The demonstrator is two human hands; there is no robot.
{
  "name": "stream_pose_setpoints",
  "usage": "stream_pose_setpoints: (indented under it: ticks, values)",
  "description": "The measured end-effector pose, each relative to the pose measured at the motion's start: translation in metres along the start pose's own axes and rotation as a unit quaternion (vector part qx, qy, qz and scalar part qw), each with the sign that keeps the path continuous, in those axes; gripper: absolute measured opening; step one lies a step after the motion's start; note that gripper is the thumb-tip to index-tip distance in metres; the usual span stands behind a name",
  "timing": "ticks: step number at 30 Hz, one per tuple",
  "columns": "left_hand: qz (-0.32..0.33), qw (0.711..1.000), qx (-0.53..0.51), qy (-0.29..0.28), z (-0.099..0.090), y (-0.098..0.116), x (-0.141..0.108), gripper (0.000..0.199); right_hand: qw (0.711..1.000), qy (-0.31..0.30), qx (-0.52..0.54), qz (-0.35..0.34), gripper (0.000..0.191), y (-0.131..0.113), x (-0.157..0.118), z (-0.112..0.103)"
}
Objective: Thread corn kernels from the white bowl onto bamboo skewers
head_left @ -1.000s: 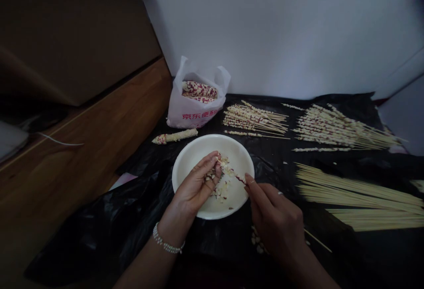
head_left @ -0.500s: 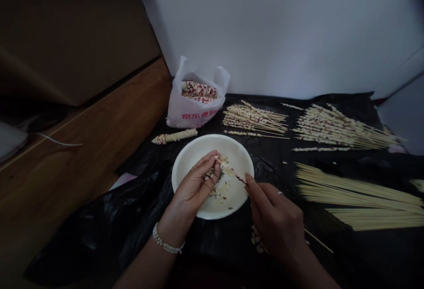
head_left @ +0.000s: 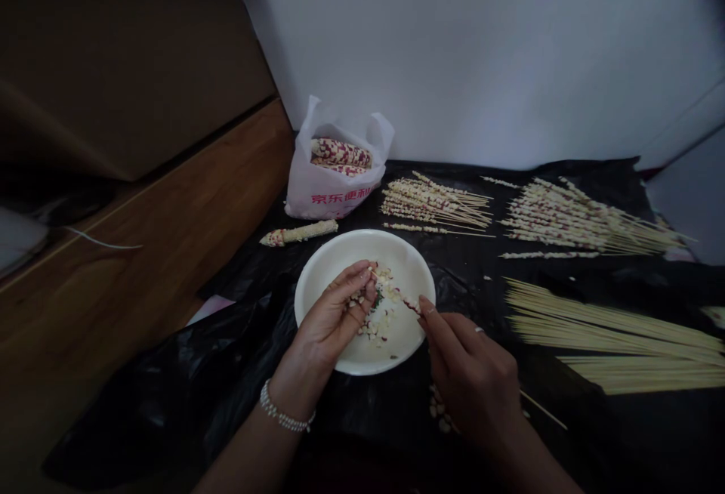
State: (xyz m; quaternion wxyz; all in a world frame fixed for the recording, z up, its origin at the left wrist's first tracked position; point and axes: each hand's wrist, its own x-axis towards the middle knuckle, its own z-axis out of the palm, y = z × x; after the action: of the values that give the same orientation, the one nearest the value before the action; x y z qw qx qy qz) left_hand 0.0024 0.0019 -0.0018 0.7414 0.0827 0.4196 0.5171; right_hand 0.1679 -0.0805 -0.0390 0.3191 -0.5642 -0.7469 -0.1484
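My left hand (head_left: 337, 309) is over a white bowl (head_left: 317, 267), its fingers curled around several corn kernels (head_left: 356, 299), with thumb and forefinger pinched at the tip of a skewer. My right hand (head_left: 473, 358) is closed around that wooden skewer (head_left: 408, 302), which carries a row of cream and dark red kernels. The bare end of the skewer sticks out behind my right hand. Loose kernels (head_left: 377, 328) lie at the bottom of the bowl. Part of the skewer's tip is hidden by my left fingers.
Behind the bowl stand a white plastic bag (head_left: 306, 192) of speckled corn cobs (head_left: 343, 152) and a partly stripped cob (head_left: 306, 232). Filled skewers lie in a smaller bundle (head_left: 430, 203) and a larger bundle (head_left: 566, 214). Bare skewers (head_left: 612, 335) rest on black plastic sheeting (head_left: 170, 381) at right.
Both hands keep almost the same pose over the bowl. The skewer and the left fingertips have shifted only very slightly.
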Motion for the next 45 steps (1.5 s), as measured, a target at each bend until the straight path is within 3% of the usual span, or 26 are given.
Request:
stream_pose_setpoints:
  ticks: [7, 15, 35, 42, 45]
  values:
    - [0.018, 0.999, 0.033, -0.002, 0.0036, -0.0001, -0.0022, 0.019, 1.000, 0.003, -0.002, 0.003, 0.042, 0.0000, 0.0002, 0.0008]
    - [-0.031, 0.999, -0.003, -0.028, -0.0028, -0.0004, 0.0014, 0.017, 1.000, 0.007, 0.019, 0.010, 0.042, 0.0000, 0.0001, 0.0012]
    - [-0.052, 0.997, 0.029, -0.051, -0.0029, -0.0048, -0.0006, 0.017, 1.000, 0.008, 0.017, 0.011, 0.045, -0.0008, -0.0005, -0.0001]
    - [-0.059, 0.993, -0.001, -0.106, -0.0017, 0.0037, -0.0007, 0.044, 1.000, 0.016, 0.004, 0.016, 0.049, 0.0026, 0.0015, 0.0005]
    - [-0.052, 0.993, 0.017, -0.100, -0.0015, 0.0027, -0.0009, 0.045, 1.000, 0.019, 0.003, 0.015, 0.049, 0.0027, 0.0011, 0.0004]
